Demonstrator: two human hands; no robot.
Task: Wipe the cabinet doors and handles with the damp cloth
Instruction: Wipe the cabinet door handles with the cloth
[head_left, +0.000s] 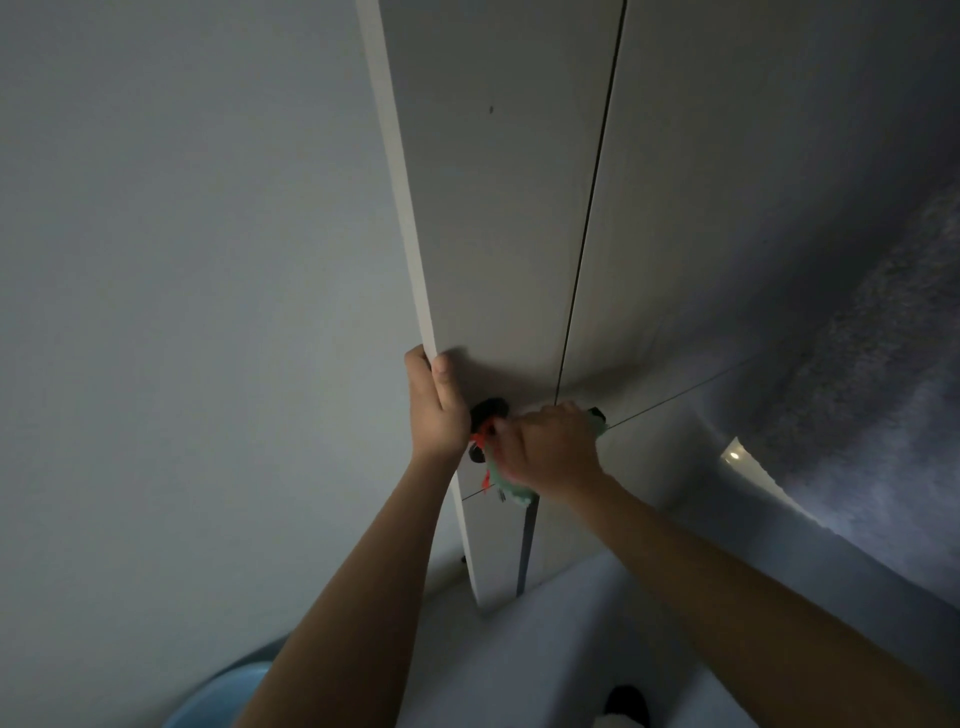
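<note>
Green damp cloth with red stitching (506, 486) bunched in right hand (553, 452), fingers curled round it, pressed at black round handle (488, 410) of tall white cabinet door (509, 218); left hand (435, 405) grips door's left edge, thumb on face; blue basin (218, 701) below.

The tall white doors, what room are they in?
Probably a bedroom or a hallway at home, though it's dim. Tall cabinet doors like a wardrobe's stand against a plain wall, with a fuzzy blanket-like fabric beside them.
</note>
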